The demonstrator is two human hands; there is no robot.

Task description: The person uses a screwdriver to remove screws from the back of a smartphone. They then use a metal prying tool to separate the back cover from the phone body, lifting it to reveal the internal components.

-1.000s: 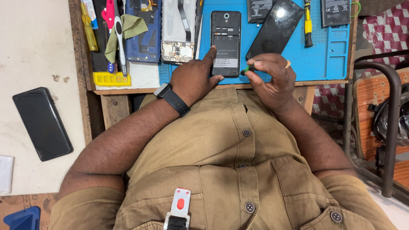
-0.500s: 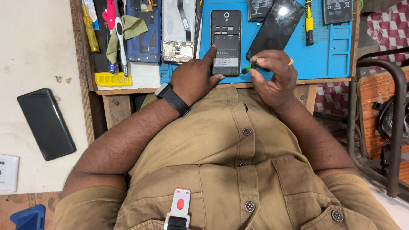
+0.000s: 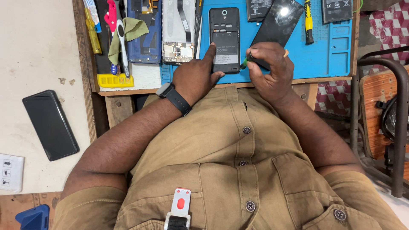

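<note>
An opened black phone (image 3: 224, 38) with its back cover off lies on the blue work mat (image 3: 328, 55). My left hand (image 3: 197, 76) rests at the phone's lower left edge, with the index finger stretched up along its side. My right hand (image 3: 269, 68) sits just right of the phone's bottom edge, fingers pinched around a small green-handled tool (image 3: 244, 64) whose tip points at the phone's lower right corner. A black smartwatch (image 3: 174, 97) is on my left wrist.
A black glass panel (image 3: 277, 23) lies tilted on the mat above my right hand. A yellow screwdriver (image 3: 308, 21), two battery packs (image 3: 337, 10), a dismantled phone frame (image 3: 179, 30), a green cloth (image 3: 128, 34) and tools lie along the bench. A dark phone (image 3: 50, 124) lies on the floor at left.
My left index finger has stretched up along the phone's left side. My right hand has barely shifted and keeps the green tool at the phone's lower right corner.
</note>
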